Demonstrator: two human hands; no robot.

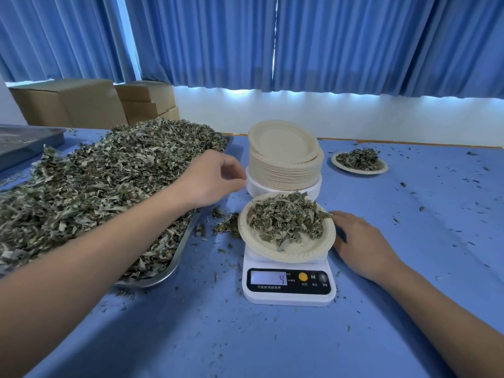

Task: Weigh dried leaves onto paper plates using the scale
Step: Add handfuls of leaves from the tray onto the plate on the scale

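- Head view: a white kitchen scale stands on a blue tablecloth, and its display reads 4.
- A paper plate sits on the scale's platform and holds a loose heap of dried leaves.
- The right hand lies palm down on the cloth just beside the plate's right rim. Its fingers are straight and relaxed and grasp nothing (the fingertips reach to the rim, though whether they touch it I cannot tell).
- The left hand hovers above the near right edge of a metal tray, close to the stack of plates. Its fingers are loosely curled toward the thumb, with no leaves visible between them.
- The tray carries a large mound of leaves that spills up to its rim.
- Behind the scale a stack of empty plates rests on a white round base.
- To the right of the stack, well apart from the scale, a second filled plate lies on the cloth.
- Leaf crumbs are scattered between the tray and the scale.
- Cardboard boxes and blue curtains fill the background.
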